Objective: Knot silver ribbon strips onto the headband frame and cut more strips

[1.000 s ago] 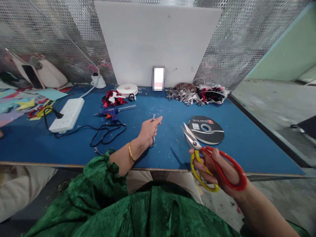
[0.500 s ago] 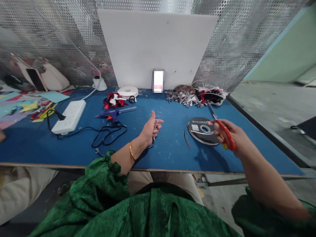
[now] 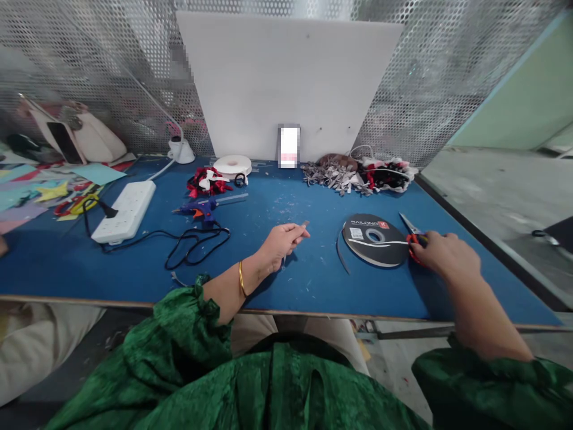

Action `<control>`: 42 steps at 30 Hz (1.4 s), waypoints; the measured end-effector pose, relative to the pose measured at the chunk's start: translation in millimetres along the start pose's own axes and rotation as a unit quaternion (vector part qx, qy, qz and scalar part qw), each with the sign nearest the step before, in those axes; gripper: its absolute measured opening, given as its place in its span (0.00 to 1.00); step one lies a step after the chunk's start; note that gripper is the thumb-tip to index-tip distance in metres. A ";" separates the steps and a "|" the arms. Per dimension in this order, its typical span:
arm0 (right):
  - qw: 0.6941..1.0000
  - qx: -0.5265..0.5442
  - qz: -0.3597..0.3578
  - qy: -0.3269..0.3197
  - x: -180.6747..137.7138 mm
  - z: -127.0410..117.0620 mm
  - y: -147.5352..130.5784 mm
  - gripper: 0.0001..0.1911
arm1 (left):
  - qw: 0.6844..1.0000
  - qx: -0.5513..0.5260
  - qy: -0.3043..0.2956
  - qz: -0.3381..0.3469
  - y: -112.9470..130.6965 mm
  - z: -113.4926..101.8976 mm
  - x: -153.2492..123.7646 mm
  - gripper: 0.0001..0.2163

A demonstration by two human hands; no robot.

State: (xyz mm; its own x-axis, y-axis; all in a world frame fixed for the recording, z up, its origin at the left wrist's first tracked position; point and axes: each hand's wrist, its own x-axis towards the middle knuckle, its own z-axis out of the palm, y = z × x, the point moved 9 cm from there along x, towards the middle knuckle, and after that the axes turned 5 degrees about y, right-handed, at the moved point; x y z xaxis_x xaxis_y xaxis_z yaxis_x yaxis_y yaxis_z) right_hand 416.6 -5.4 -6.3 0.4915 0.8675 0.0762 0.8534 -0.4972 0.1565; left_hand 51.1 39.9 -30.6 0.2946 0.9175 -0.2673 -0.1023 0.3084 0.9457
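My left hand [image 3: 283, 243] is closed over the middle of the blue table [image 3: 308, 292], fingertips pinched on a piece of grey ribbon [image 3: 306, 224] whose short end sticks out. A bit more of it shows below the palm. At the right, my right hand [image 3: 450, 254] grips the red handles of a pair of scissors [image 3: 414, 230], low at the table top; the blades point away and to the left. Just left of the scissors lies a black ribbon spool [image 3: 376, 254], flat, with a loose grey ribbon tail [image 3: 342, 254] at its left side.
A blue glue gun [image 3: 201, 208] with a looped black cord and a white power strip [image 3: 128, 209] lie at left. Behind are red and white bows [image 3: 206, 182], a white ribbon roll [image 3: 233, 164], a phone [image 3: 289, 146] and a pile of grey ribbon pieces [image 3: 335, 177].
My right hand has lowered the scissors to the table right of the spool. My left hand has turned over, its fingers now pinched together around the ribbon piece.
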 end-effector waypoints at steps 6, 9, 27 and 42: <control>0.911 0.051 -0.344 0.221 -69.3 -69.1 -114.4 0.14 | 1.000 -0.013 -0.020 0.005 -0.6 2.9 0.6 0.10; 0.829 0.066 -0.521 0.191 -112.8 -66.3 -167.9 0.11 | 0.999 -0.026 -0.022 0.006 -0.5 3.0 0.8 0.11; 0.742 0.593 -0.312 0.027 -74.6 -85.3 -213.1 0.08 | 0.994 -0.024 0.062 0.082 10.9 -12.8 5.1 0.16; 0.625 0.747 -0.200 -0.107 -88.6 -59.7 -243.1 0.14 | 0.976 -0.099 0.152 0.121 19.3 -26.3 0.2 0.13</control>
State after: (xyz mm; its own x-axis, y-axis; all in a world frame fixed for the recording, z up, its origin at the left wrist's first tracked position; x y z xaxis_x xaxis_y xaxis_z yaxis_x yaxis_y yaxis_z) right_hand 155.2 39.3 7.7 0.0626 0.9842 0.1658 0.0475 0.1630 -0.9855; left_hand 24.3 52.6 -17.2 -0.0527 0.9923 -0.1122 -0.3250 0.0892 0.9415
